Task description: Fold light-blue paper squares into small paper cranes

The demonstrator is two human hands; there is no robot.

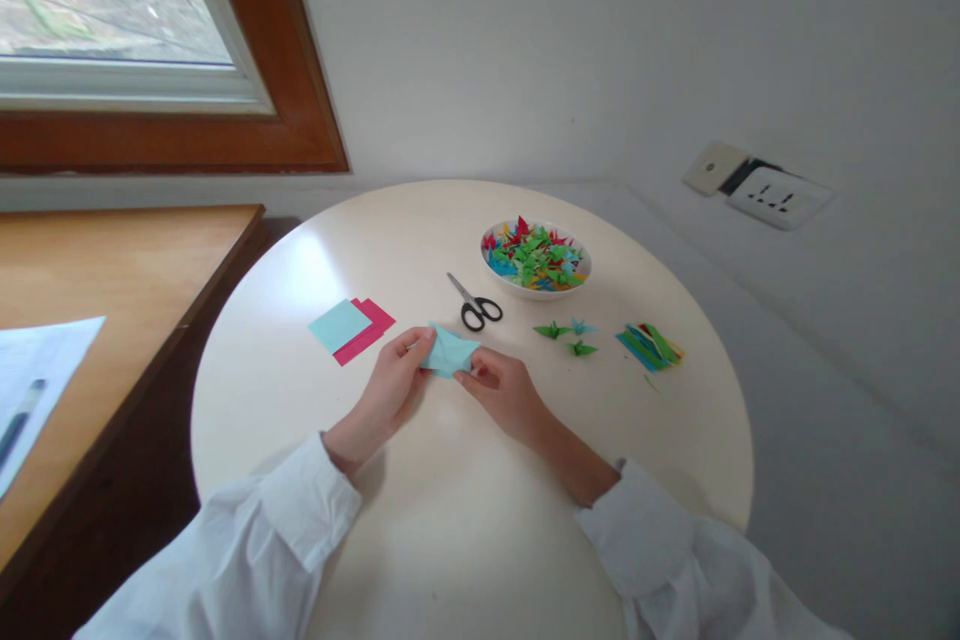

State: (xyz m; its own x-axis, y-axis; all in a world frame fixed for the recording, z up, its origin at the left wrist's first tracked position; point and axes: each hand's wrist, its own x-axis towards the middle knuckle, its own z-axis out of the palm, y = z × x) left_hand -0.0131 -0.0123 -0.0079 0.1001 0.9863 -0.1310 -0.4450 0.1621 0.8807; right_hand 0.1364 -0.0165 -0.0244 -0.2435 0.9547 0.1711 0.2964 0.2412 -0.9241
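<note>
My left hand (390,390) and my right hand (501,390) both pinch a folded piece of light blue paper (448,352) just above the round white table (450,510). The left fingers close on its left edge, the right fingers on its right corner. A small stack of square paper sheets (351,328), light blue over pink, lies to the left of my hands. Black-handled scissors (474,304) lie just beyond the folded paper.
A white bowl (535,260) full of small coloured paper cranes stands behind the scissors. Three tiny folded cranes (567,336) and a bundle of coloured paper strips (649,346) lie at the right. A wooden desk (112,270) with a paper sheet (37,370) adjoins on the left.
</note>
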